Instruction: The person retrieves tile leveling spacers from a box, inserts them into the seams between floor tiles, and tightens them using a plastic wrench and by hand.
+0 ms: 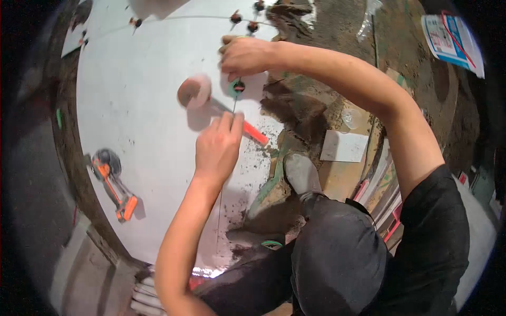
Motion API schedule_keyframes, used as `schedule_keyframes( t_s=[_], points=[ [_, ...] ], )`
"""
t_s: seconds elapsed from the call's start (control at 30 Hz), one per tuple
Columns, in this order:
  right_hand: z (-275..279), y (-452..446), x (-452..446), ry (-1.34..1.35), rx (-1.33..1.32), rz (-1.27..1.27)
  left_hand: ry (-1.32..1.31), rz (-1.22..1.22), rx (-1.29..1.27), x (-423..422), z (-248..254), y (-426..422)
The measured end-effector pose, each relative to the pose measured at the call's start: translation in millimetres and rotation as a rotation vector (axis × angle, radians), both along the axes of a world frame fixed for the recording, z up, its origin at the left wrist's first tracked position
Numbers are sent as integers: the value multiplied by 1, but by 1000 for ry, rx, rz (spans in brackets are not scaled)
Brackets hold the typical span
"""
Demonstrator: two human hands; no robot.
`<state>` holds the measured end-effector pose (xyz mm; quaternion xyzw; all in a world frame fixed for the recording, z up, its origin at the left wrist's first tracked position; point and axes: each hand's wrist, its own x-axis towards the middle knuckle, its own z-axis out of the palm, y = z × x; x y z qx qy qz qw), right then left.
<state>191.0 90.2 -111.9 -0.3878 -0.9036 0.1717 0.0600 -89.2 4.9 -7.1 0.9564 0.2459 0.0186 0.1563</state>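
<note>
My left hand (219, 145) is closed at the fingertips over a white tile surface (142, 105), at the lower end of a thin rod (235, 105). That rod runs up to a small black round piece with a green ring (239, 87). Just above this piece, my right hand (247, 55) has curled fingers; what they hold, if anything, is hidden. A mallet with a pale round head (195, 92) lies left of the rod, and its red handle (255, 132) passes beside my left fingertips.
An orange and black power tool (114, 184) lies at left. More small black pieces (236, 18) stand along the top seam. At right are a white bucket (454, 45), a small white tile piece (344, 146) and muddy ground. A grey shoe (302, 173) is near the tile edge.
</note>
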Motion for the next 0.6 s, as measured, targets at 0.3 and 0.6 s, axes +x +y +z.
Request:
schedule_keyframes(
  t_s=[0.3,0.6],
  points=[
    [24,-5,-22,-90,136,24,54,327,-201,-180,143,-44],
    [57,-18,-24,-76,25,-312,-106,440,-243,-266,143,-56]
  ],
)
